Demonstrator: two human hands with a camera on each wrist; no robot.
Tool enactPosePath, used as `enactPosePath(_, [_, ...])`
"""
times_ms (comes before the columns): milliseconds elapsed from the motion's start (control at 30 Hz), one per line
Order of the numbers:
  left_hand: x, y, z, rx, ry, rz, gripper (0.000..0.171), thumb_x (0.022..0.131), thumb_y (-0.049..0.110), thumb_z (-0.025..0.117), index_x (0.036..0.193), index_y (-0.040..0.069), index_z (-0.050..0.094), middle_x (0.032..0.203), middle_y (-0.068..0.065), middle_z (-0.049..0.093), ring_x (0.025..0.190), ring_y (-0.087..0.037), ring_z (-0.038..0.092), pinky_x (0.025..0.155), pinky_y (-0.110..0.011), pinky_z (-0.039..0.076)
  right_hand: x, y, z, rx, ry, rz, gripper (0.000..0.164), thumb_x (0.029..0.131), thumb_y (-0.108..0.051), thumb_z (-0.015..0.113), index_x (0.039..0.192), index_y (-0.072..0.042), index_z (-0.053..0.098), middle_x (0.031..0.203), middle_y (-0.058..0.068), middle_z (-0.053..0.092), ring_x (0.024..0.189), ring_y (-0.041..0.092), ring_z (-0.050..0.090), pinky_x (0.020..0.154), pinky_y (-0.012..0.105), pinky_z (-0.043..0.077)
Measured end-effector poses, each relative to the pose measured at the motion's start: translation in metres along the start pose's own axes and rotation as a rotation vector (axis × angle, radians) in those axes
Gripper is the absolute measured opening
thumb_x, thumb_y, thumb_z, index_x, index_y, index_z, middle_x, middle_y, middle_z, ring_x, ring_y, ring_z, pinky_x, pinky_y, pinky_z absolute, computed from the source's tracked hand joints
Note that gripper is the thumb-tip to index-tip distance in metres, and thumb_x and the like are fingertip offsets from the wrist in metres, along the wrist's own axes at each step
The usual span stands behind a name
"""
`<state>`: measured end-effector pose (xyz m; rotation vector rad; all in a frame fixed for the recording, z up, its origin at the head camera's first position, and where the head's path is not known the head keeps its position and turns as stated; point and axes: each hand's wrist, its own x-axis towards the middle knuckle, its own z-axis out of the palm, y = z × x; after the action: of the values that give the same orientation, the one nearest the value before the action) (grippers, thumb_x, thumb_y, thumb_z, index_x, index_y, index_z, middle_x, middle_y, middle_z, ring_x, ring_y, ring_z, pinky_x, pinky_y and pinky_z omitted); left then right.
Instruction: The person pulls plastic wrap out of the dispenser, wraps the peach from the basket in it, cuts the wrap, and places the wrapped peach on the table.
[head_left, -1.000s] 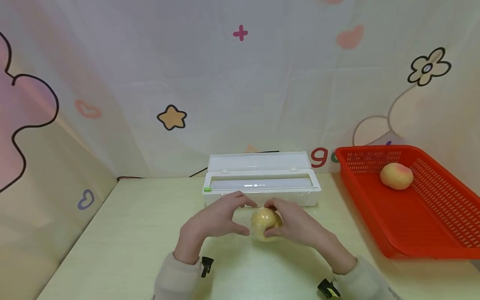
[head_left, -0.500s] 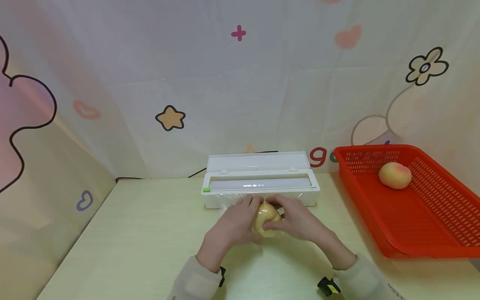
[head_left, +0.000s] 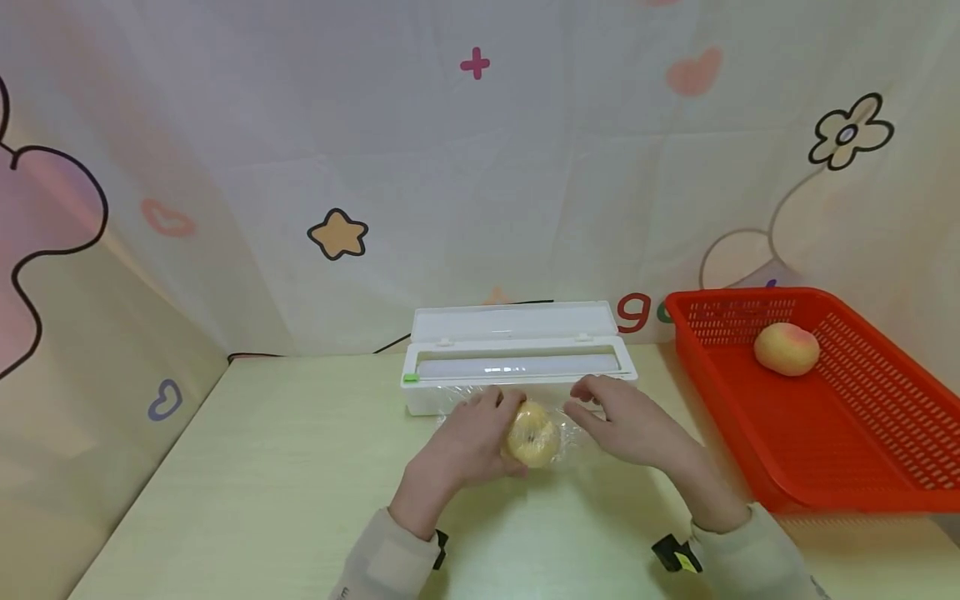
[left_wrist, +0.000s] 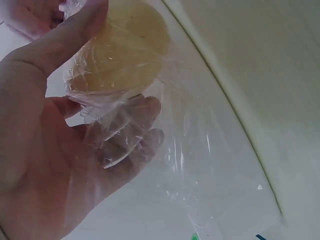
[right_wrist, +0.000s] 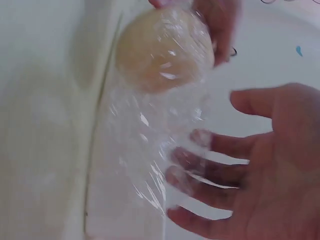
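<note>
The fruit (head_left: 534, 435), round and pale yellow with a small dark dimple, is in front of the box, in the left hand (head_left: 472, 442). The thumb and fingers of that hand curve round its side and grip it through clear film (right_wrist: 142, 135). The film is thin and glossy, smooth over parts of the fruit and crinkled into bright creases elsewhere; a loose sheet of it spreads out beyond the fruit on both sides. I cannot tell whether the fruit touches the table (head_left: 300, 467) or is held just above it.

The right hand (head_left: 637, 421) is apart from the fruit, its fingers spread and slightly bent, the thumb well clear of them. It grips nothing; its fingertips overlap the film's edge, but contact is unclear.

The box (head_left: 551, 392) is long, white and hard-walled, its flat lid (head_left: 513, 320) raised at the back. A smooth, shiny roll (head_left: 517, 365) lies in its slot, and a green tab (head_left: 410, 377) sits at one end of the rim. Right of it, a red plastic basket (head_left: 817, 442) with gridded walls holds a peach (head_left: 787, 349), matte yellow with a pink blush. The tabletop is pale and faintly grained. Behind hangs a lightly creased cloth (head_left: 420, 133) printed with flowers, hearts and a star.
</note>
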<state>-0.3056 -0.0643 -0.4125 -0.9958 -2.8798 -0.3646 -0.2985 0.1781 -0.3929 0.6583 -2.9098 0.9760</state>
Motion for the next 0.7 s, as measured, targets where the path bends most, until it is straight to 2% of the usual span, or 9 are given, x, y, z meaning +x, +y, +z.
enactPosePath(100, [0.0,0.0,0.0,-0.013,-0.003,-0.01,0.086,0.076,0.045,0.091,0.143,0.01,0.049,0.126,-0.011,0.059,0.117,-0.031,0.059,0.099,-0.048,0.049,-0.004,0.006,-0.01,0.012,-0.094,0.037,0.026,0.104,-0.022,0.061,0.118,0.0,0.06,0.099,0.009,0.067,0.086,0.023,0.063,0.075,0.04,0.055])
enactPosePath(200, [0.0,-0.001,0.0,-0.041,-0.011,-0.021,0.087,0.079,0.045,0.089,0.146,0.01,0.047,0.13,-0.011,0.058,0.122,-0.031,0.057,0.104,-0.048,0.046,-0.005,0.013,-0.014,0.067,-0.15,0.058,0.018,0.103,-0.013,0.061,0.114,0.0,0.058,0.09,0.009,0.065,0.076,0.018,0.06,0.067,0.034,0.053])
enactPosePath(367, [-0.001,-0.004,0.001,-0.071,-0.013,-0.018,0.086,0.081,0.043,0.088,0.148,0.01,0.046,0.126,-0.01,0.058,0.114,-0.028,0.06,0.102,-0.044,0.047,-0.003,0.023,-0.011,0.089,-0.12,0.086,0.005,0.1,-0.006,0.064,0.101,-0.003,0.06,0.075,0.004,0.059,0.063,0.016,0.056,0.059,0.032,0.05])
enactPosePath(500, [-0.001,-0.004,0.001,-0.086,-0.012,-0.015,0.084,0.081,0.042,0.088,0.147,0.011,0.046,0.123,-0.009,0.058,0.109,-0.026,0.061,0.098,-0.043,0.05,-0.002,0.027,-0.007,0.052,-0.103,0.153,0.012,0.099,-0.012,0.069,0.092,-0.005,0.062,0.07,0.002,0.057,0.061,0.017,0.055,0.057,0.032,0.048])
enactPosePath(700, [0.0,-0.004,0.002,-0.078,-0.017,-0.023,0.088,0.084,0.044,0.085,0.152,0.009,0.042,0.133,-0.013,0.057,0.117,-0.03,0.06,0.101,-0.044,0.048,0.0,0.032,-0.007,-0.004,-0.049,0.223,0.02,0.098,-0.02,0.071,0.083,-0.007,0.067,0.07,0.003,0.06,0.062,0.019,0.05,0.056,0.032,0.043])
